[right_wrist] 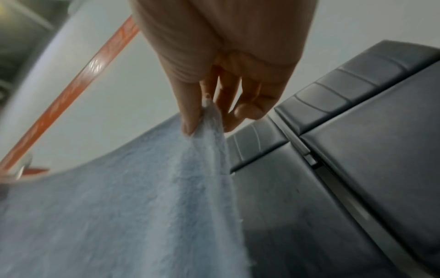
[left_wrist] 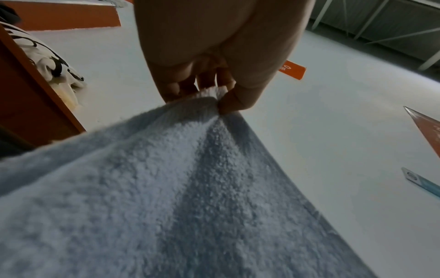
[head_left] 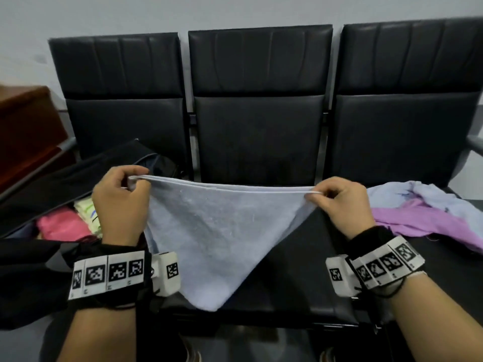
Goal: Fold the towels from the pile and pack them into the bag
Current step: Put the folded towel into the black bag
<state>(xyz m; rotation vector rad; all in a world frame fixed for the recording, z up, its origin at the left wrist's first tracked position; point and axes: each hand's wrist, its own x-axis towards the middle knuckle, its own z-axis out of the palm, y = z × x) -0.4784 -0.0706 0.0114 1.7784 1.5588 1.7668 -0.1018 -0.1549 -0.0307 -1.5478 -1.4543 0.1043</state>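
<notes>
A pale blue towel [head_left: 217, 231] hangs doubled over the middle seat, its top edge stretched between my two hands and its lower part drooping to a point. My left hand [head_left: 130, 182] pinches the towel's left corner [left_wrist: 214, 94]. At the other end my right hand [head_left: 317, 195] pinches the right corner [right_wrist: 209, 112] between thumb and fingers. An open black bag [head_left: 78, 173] lies on the left seat, with a folded pink towel [head_left: 62, 224] and a pale yellow one [head_left: 87, 209] inside. The pile of lilac and light blue towels [head_left: 423, 212] lies on the right seat.
A row of three black padded seats [head_left: 258, 118] stands against a pale wall. A brown wooden cabinet [head_left: 26, 126] sits at the far left. Shoes [head_left: 192, 354] show on the floor below the seat edge.
</notes>
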